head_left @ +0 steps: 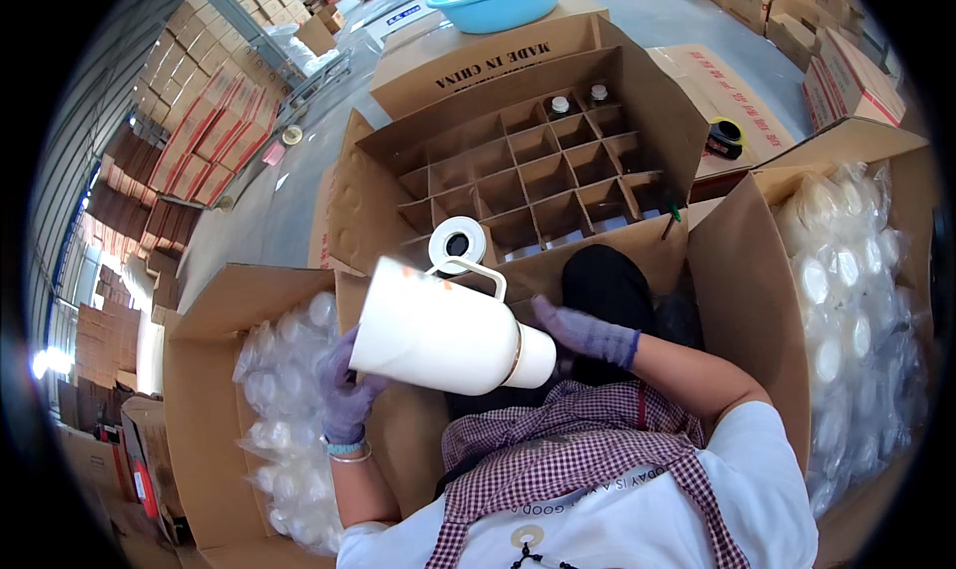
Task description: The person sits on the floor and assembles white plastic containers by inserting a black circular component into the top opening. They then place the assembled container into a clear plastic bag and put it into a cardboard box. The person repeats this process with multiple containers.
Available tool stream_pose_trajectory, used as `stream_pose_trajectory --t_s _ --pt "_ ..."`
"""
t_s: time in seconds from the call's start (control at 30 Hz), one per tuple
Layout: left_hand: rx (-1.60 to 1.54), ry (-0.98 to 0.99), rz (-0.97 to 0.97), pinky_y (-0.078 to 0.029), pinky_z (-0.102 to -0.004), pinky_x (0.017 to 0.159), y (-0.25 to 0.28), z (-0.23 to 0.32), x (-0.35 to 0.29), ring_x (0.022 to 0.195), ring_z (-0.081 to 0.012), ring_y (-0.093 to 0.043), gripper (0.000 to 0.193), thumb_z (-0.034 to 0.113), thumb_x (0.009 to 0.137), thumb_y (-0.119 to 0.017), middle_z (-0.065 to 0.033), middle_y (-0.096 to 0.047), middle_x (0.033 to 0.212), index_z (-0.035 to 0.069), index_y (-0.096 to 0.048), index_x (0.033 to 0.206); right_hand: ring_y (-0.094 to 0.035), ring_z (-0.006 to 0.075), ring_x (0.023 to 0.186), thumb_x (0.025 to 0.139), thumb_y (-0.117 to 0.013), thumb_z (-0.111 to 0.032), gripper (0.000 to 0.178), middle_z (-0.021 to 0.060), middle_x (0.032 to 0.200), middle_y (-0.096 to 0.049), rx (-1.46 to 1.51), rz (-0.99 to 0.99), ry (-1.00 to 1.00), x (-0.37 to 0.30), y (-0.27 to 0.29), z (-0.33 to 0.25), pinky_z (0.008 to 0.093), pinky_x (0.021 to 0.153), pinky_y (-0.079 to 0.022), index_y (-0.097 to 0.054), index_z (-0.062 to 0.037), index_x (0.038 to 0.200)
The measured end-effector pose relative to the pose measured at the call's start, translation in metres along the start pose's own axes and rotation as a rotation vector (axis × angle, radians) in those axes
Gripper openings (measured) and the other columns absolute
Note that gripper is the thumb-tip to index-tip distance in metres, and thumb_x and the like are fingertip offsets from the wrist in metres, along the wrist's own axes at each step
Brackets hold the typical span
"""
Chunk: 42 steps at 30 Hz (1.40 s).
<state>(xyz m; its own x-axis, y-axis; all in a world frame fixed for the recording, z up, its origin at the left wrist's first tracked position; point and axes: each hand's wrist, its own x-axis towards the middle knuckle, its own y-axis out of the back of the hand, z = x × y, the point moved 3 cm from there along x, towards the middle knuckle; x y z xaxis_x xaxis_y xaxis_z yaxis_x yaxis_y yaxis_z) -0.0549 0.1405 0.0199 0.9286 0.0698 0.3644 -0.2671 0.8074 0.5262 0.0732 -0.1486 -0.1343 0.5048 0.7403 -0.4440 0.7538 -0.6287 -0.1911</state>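
Observation:
A large white handled tumbler lies tilted in front of me, its wide end to the left and its narrow end to the right. My left hand, in a purple-grey glove, is closed on the wide end. My right hand, gloved alike, is beside the narrow end with its fingers extended; whether it touches the tumbler is unclear. Just beyond the tumbler's handle is a white ring-shaped roll with a dark centre. Behind stands an open carton with cardboard dividers, holding two white-capped bottles at its far side.
Open cartons of plastic-wrapped white items flank me, left and right. A black tape dispenser rests on a carton at the right. Farther back stand a light-blue basin of white pieces and stacked boxes.

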Motion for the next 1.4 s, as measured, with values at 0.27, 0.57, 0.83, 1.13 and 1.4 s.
stream_pose_trajectory --t_s 0.27,0.57,0.83,1.13,1.4 --pt "0.288 -0.110 -0.426 -0.054 -0.0393 0.084 -0.076 0.013 0.039 0.096 -0.0345 -0.067 0.042 0.019 0.074 -0.077 -0.0127 -0.066 0.124 0.004 -0.068 0.112 -0.061 0.0257 0.094 0.083 -0.070 -0.016 0.041 0.0127 0.103 -0.059 -0.544 0.654 0.921 0.009 0.049 -0.092 0.0335 0.084 -0.051 -0.060 -0.0034 0.120" --pt "0.458 -0.012 -0.693 -0.054 -0.0381 0.083 -0.160 -0.004 0.084 0.089 -0.0319 -0.069 0.034 0.027 0.088 -0.068 -0.0150 -0.069 0.106 0.001 -0.065 0.109 -0.036 0.0356 0.141 0.065 -0.085 -0.044 0.079 0.0112 0.150 -0.042 -1.590 0.034 0.741 0.229 0.047 -0.079 0.0562 0.109 -0.035 -0.055 -0.0203 0.134" --pt "-0.024 0.129 0.503 -0.050 -0.0378 0.098 -0.102 -0.147 0.073 0.130 -0.0281 -0.048 0.080 0.016 0.082 -0.079 -0.0185 -0.045 0.143 0.003 -0.035 0.147 -0.064 0.0159 0.086 0.098 -0.056 -0.042 0.042 0.0097 0.093 -0.068 -0.242 0.113 0.540 0.200 0.081 -0.111 0.0310 0.076 -0.052 -0.067 -0.0040 0.113" --pt "-1.156 0.375 -0.064 -0.054 -0.0499 0.100 -0.104 -0.026 0.082 0.125 -0.0301 -0.057 0.087 0.059 0.087 -0.065 -0.0148 -0.052 0.140 0.003 -0.036 0.147 -0.060 0.0354 0.109 0.083 -0.072 -0.023 0.053 0.0178 0.122 -0.059 -0.683 0.605 0.981 0.046 0.021 -0.173 0.0405 0.091 -0.051 -0.055 -0.0063 0.130" --pt "-0.073 -0.279 0.335 -0.046 -0.0449 0.103 -0.137 0.014 0.063 0.129 -0.0385 -0.052 0.080 0.051 0.077 -0.080 -0.0230 -0.048 0.143 -0.001 -0.052 0.131 -0.066 0.0356 0.096 0.090 -0.059 -0.018 0.036 0.0234 0.105 -0.062 -0.466 0.421 0.901 -0.005 -0.021 -0.166 0.0405 0.078 -0.054 -0.053 -0.0010 0.122"
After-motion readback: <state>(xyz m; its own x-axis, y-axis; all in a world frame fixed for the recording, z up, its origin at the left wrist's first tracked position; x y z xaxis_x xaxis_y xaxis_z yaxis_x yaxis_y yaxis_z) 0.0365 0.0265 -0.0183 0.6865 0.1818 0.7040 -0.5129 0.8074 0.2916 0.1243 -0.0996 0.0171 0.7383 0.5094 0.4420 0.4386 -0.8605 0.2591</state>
